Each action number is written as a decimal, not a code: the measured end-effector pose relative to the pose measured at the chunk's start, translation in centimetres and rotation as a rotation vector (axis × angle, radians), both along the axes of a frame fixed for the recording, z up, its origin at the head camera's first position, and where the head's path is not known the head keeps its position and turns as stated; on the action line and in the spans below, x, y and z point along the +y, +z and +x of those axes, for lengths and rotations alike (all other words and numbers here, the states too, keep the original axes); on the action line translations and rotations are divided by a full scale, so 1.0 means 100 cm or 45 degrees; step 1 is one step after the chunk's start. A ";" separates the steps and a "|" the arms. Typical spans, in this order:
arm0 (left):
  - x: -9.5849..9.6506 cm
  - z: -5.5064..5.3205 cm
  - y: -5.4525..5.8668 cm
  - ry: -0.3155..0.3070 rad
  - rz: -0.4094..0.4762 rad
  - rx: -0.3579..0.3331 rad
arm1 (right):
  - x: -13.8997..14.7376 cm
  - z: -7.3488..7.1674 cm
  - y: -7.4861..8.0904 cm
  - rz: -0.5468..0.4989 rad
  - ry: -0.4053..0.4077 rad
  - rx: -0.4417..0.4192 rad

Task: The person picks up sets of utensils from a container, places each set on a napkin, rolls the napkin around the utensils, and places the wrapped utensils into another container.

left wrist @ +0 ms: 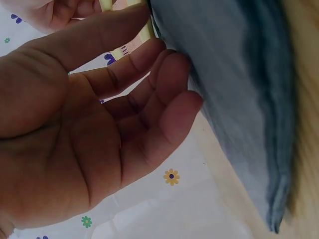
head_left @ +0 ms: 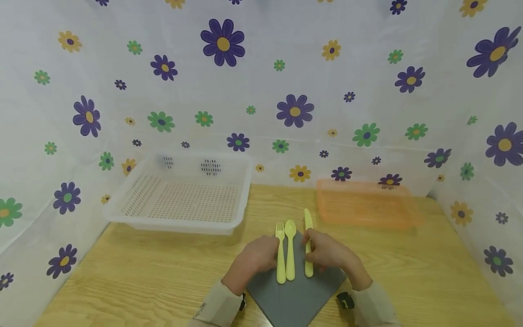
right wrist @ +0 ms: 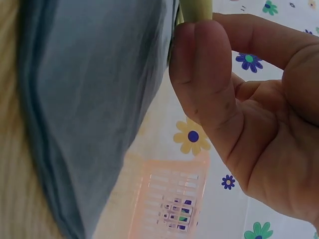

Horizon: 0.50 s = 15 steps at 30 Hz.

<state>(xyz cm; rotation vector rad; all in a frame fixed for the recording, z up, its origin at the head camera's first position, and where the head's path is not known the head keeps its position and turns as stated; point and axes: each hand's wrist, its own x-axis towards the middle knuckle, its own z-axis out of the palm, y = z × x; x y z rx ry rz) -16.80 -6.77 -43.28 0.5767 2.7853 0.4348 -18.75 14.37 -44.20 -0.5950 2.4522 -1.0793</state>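
Note:
A folded grey-blue cloth (head_left: 294, 299) lies cornerwise on the table. On it are a yellow fork (head_left: 280, 259), a yellow spoon (head_left: 290, 254) just right of it, and a yellow knife (head_left: 308, 268) farther right. My left hand (head_left: 259, 255) is at the fork's left side, fingertips at its handle; in the left wrist view its thumb and fingers are apart, loosely bent, at the cloth (left wrist: 219, 89). My right hand (head_left: 327, 250) pinches the knife between thumb and fingers. The right wrist view shows only a short bit of yellow handle (right wrist: 196, 10) above those fingertips.
A white perforated basket (head_left: 180, 225) stands at the back left of the wooden table (head_left: 163, 272). At the back right is a translucent orange basket (head_left: 367, 222). A flower-patterned white sheet (head_left: 253, 81) hangs behind and along both sides.

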 end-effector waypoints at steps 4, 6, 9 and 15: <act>0.000 0.001 0.001 -0.004 -0.006 0.013 | -0.002 0.000 -0.003 -0.005 0.063 -0.017; 0.000 0.001 0.002 -0.005 -0.010 0.020 | -0.003 0.000 -0.004 -0.004 0.082 -0.019; 0.001 0.002 0.003 0.001 -0.014 0.016 | -0.005 0.001 -0.005 -0.009 0.107 -0.020; 0.001 0.002 0.002 0.010 -0.011 0.012 | -0.008 0.001 -0.006 -0.007 0.126 -0.030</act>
